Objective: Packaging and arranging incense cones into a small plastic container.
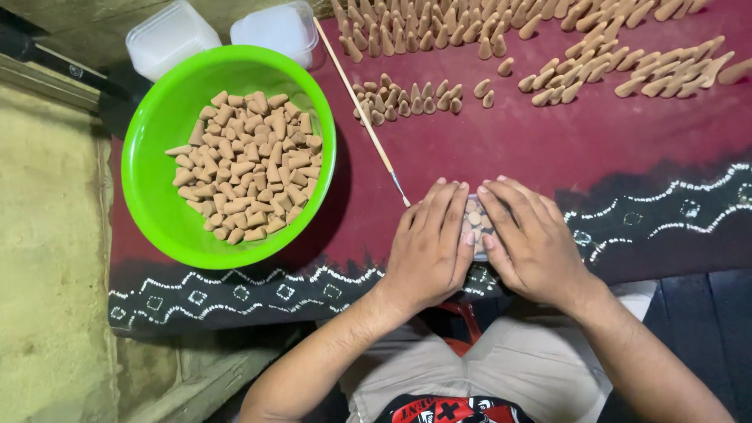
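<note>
Head view: your left hand (429,247) and right hand (529,239) cup a small clear box (475,225) of brown cones on the table (627,149), fingers closed around it. Green bowl (157,196) holds cones (247,164); thin stick (362,111) just beside your left hand.

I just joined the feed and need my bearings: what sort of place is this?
Probably a small hand-packing workbench for incense cones. Tan cones fill a green bowl, more lie in rows on a dark red cloth, and both hands cup a small clear container of them.
</note>
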